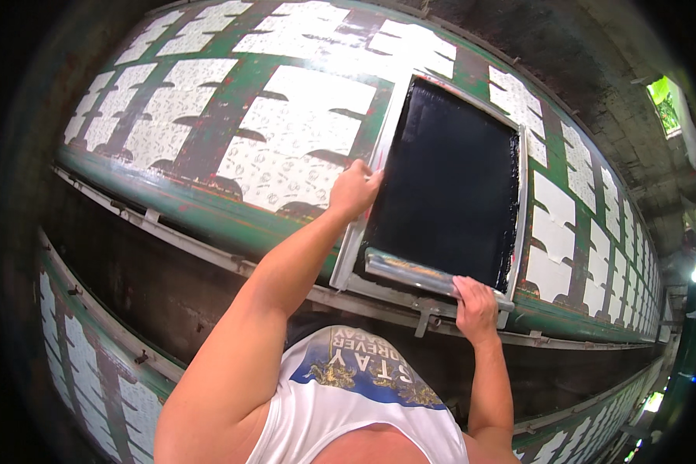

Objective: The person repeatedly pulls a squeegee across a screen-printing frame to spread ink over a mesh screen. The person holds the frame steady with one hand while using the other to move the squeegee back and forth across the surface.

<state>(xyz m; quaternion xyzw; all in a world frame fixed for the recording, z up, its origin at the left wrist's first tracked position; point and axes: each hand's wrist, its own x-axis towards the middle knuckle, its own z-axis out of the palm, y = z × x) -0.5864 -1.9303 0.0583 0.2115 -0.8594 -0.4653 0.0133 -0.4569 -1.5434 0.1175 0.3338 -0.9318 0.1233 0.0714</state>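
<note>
A silk-screen printing frame [523,197] of pale metal lies on the long green table in front of me. Its inner area, the screen [456,170], is deep black with ragged, wet-looking edges. My left hand [356,189] is closed on the frame's left bar. Along the near end of the screen rests a squeegee [410,271] with a metal holder, lying crosswise. My right hand [475,308] grips the squeegee at its right end, fingers over the top. Whatever is under the frame is hidden.
White fabric pieces [305,116] with dark curved cut-outs lie in rows along the green table [232,213]; those to the left carry small prints, those to the right [553,220] look plain. A metal rail [185,236] with brackets runs along the near edge. Another such table [116,367] stands behind me.
</note>
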